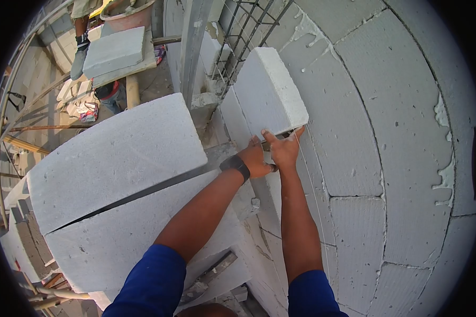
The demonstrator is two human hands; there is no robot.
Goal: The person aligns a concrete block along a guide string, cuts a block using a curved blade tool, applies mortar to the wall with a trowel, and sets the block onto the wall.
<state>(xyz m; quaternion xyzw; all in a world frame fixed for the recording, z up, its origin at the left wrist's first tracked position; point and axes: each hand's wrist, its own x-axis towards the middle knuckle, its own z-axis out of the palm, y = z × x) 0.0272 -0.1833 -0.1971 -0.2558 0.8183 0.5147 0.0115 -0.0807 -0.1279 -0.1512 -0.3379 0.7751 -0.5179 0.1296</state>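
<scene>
A pale aerated concrete block [264,92] stands tilted on the wall course by the large block wall [354,127]. My right hand [285,150] grips its near end, thumb on the left side and fingers at the right corner. Beside it, my left hand [254,159], with a dark band on the wrist, is closed at the block's lower left edge; its fingertips are partly hidden. A thin string [316,198] runs down past my right forearm along the wall.
Two large loose blocks, an upper one [116,153] and a lower one [127,238], lie at left. Beyond are a metal post [193,53], a rebar cage [248,31], a mortar basin [129,17] and another person's foot [79,61]. Scaffold poles [24,145] line the far left.
</scene>
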